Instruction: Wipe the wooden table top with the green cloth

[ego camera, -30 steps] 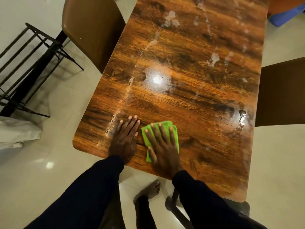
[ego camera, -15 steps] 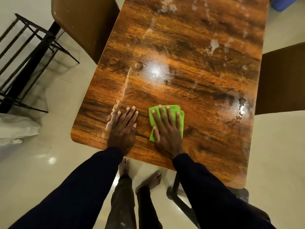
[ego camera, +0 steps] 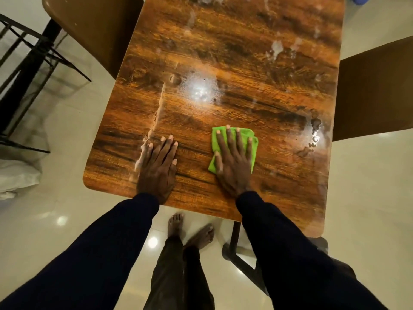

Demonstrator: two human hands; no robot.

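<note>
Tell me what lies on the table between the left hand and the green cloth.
Nothing: in the head view, only bare wooden table top separates the left hand from the green cloth under the right hand.

My right hand (ego camera: 233, 162) hides most of the cloth (ego camera: 252, 139). The counter's (ego camera: 245, 52) far end runs off the top edge; my right sleeve (ego camera: 290, 253) covers part of its near edge.

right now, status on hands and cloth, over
Right hand flat on green cloth, pressing it to table. Left hand flat on bare wood. White smears ahead.
</note>
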